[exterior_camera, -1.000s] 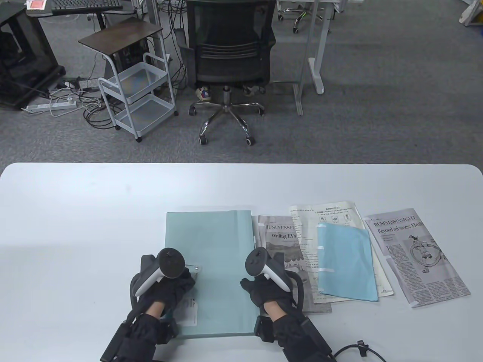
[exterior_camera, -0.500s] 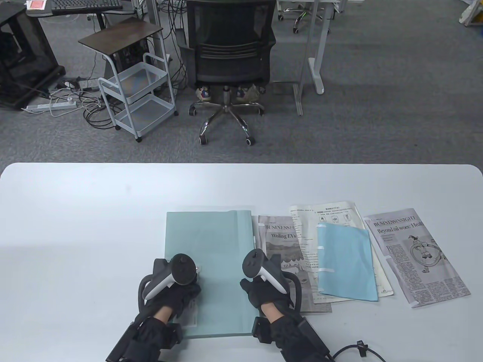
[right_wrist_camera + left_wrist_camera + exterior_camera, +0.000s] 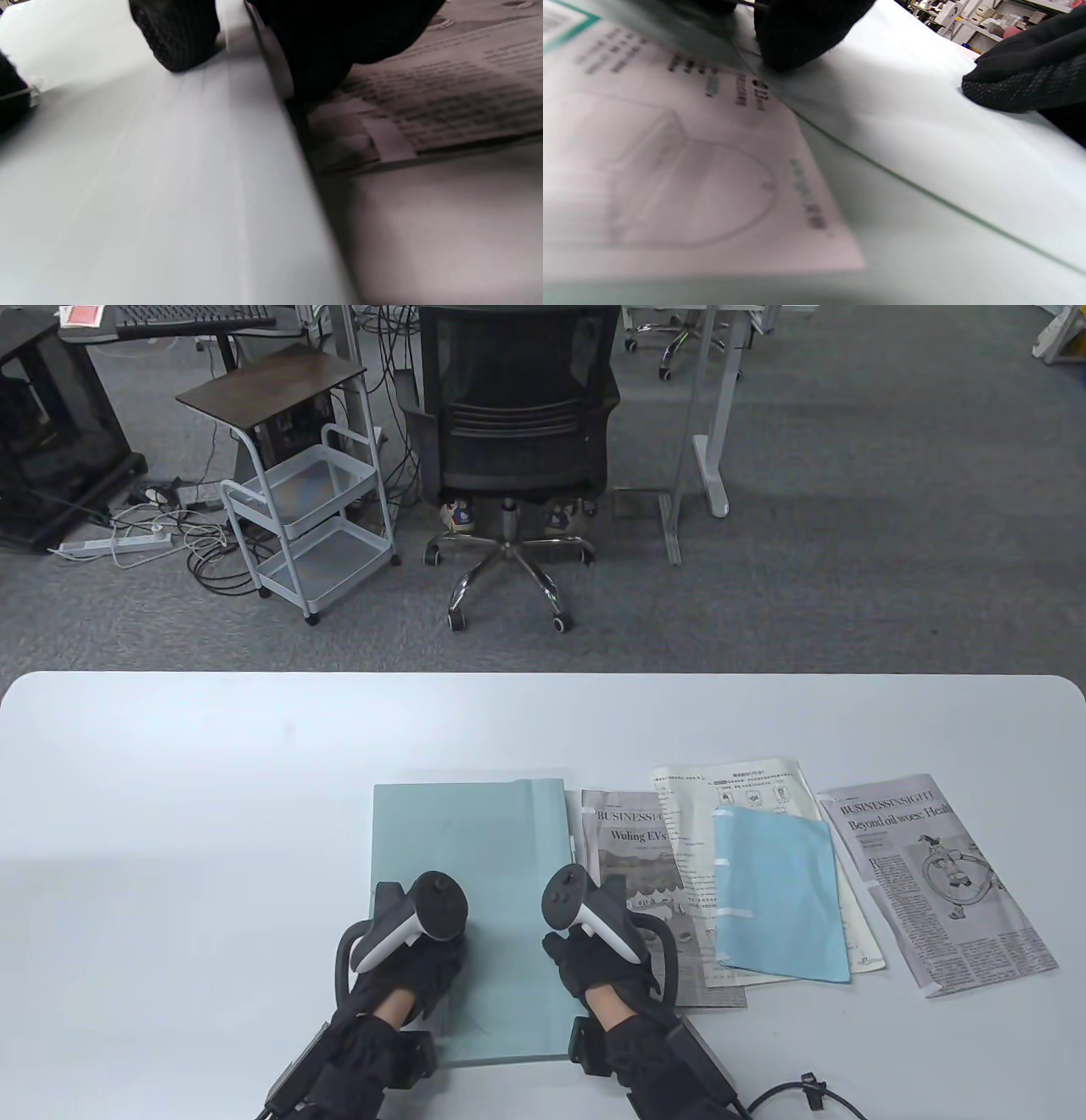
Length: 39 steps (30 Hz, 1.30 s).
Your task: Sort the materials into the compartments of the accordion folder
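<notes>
1. The accordion folder (image 3: 475, 848) looked like smooth, semi-matt pale green plastic.
2. The newspaper sheets (image 3: 942, 882), at its 3 o'clock, were thin matt paper, creased.
3. The gloves on the left hand (image 3: 416, 967) and right hand (image 3: 598, 963) were black knit cloth with a grippy, dotted texture.
4. The table (image 3: 170, 814) was smooth, faintly glossy white.

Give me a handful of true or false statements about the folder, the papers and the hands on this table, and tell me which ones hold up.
1. The pale green accordion folder lies flat on the table. True.
2. The blue sheet lies under all the other papers. False: it lies on top of the white printed sheet.
3. The right hand is at the folder's right edge. True.
4. The left hand is lifting a newspaper. False: it rests on the folder.
5. The newspaper with the cartoon drawing lies left of the folder. False: it is farthest right.
</notes>
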Available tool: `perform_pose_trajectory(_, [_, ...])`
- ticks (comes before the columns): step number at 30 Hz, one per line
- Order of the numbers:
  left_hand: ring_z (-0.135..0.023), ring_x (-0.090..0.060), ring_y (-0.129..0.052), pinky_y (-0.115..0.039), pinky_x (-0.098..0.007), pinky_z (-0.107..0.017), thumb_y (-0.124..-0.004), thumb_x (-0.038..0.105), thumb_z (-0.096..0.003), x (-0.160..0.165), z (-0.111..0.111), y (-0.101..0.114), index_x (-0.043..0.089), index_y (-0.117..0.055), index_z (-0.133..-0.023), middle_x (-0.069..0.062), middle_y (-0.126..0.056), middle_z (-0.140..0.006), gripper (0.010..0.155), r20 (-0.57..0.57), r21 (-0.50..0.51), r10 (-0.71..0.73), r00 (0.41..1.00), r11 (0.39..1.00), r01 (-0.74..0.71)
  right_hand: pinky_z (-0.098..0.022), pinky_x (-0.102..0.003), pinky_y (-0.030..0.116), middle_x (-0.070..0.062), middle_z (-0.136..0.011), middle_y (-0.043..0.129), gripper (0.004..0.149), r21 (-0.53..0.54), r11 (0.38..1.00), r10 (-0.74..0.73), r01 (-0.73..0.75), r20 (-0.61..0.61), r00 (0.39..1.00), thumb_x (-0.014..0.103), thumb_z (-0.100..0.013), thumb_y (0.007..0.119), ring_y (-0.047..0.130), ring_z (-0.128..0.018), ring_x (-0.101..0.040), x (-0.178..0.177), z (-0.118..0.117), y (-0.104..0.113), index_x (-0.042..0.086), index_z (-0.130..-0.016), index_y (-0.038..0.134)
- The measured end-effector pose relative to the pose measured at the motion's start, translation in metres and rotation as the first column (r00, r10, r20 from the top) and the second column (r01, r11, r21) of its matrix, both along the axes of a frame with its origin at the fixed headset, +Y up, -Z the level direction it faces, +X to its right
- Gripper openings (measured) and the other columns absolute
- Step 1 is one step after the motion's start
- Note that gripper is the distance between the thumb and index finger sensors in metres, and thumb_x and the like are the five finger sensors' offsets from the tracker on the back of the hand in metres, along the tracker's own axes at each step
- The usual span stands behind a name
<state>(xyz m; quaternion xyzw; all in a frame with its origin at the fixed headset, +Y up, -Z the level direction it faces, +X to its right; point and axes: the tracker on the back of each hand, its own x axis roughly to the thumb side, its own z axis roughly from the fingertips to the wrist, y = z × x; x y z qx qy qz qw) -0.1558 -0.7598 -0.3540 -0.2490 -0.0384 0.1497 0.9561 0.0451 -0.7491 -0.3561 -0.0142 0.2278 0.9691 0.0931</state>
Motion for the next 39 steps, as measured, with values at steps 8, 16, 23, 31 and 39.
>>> perform_pose_trajectory(8, [-0.096, -0.078, -0.012, -0.024, -0.083, -0.062, -0.076, 0.026, -0.0669, 0.004, -0.001, -0.003, 0.005, -0.056, -0.110, -0.047, -0.026, -0.106, 0.052, -0.055, 0.009, 0.106, 0.993, 0.994, -0.105, -0.055, -0.052, 0.072, -0.026, -0.097, 0.065, 0.070, 0.013, 1.000, 0.008, -0.008, -0.011, 1.000, 0.039, -0.064, 0.060, 0.085, -0.067, -0.027, 0.000, 0.000, -0.001, -0.008, -0.112, 0.039])
perform_pose_trajectory(16, [-0.094, -0.075, -0.002, -0.015, -0.081, -0.060, -0.075, 0.027, -0.0676, 0.000, 0.001, -0.007, 0.006, -0.045, -0.117, -0.048, -0.017, -0.104, 0.062, -0.099, 0.005, 0.210, 0.973, 0.978, -0.211, -0.055, -0.052, 0.072, -0.026, -0.096, 0.067, 0.070, 0.029, 0.999, 0.031, -0.030, -0.017, 0.999, 0.039, -0.064, 0.060, 0.086, -0.067, -0.027, -0.003, 0.001, 0.000, -0.009, -0.111, 0.040])
perform_pose_trajectory(23, [-0.091, -0.072, 0.004, -0.009, -0.079, -0.057, -0.074, 0.028, -0.0683, -0.007, -0.001, -0.008, 0.009, -0.026, -0.121, -0.046, -0.011, -0.105, 0.074, -0.121, -0.028, 0.316, 0.941, 0.946, -0.322, -0.055, -0.052, 0.072, -0.026, -0.096, 0.067, 0.070, 0.037, 0.999, 0.027, -0.026, -0.023, 0.999, 0.039, -0.064, 0.060, 0.086, -0.066, -0.027, -0.003, 0.001, -0.001, -0.009, -0.111, 0.040])
perform_pose_trajectory(31, [-0.090, -0.069, 0.007, -0.006, -0.076, -0.055, -0.075, 0.028, -0.0680, -0.023, -0.003, -0.006, 0.010, -0.010, -0.118, -0.046, -0.011, -0.108, 0.084, -0.137, -0.033, 0.488, 0.862, 0.868, -0.496, -0.056, -0.053, 0.070, -0.028, -0.096, 0.064, 0.071, 0.011, 1.000, 0.002, -0.002, -0.019, 1.000, 0.039, -0.064, 0.058, 0.084, -0.067, -0.028, -0.002, 0.001, -0.002, -0.010, -0.111, 0.037])
perform_pose_trajectory(39, [-0.095, -0.065, 0.003, -0.006, -0.073, -0.058, -0.075, 0.027, -0.0681, -0.053, -0.001, -0.002, 0.011, -0.006, -0.116, -0.043, -0.017, -0.110, 0.085, -0.182, 0.000, 0.699, 0.691, 0.703, -0.711, -0.056, -0.052, 0.071, -0.028, -0.097, 0.063, 0.071, -0.005, 1.000, -0.024, 0.024, -0.007, 1.000, 0.039, -0.064, 0.058, 0.084, -0.067, -0.028, 0.000, 0.000, -0.003, -0.010, -0.111, 0.037])
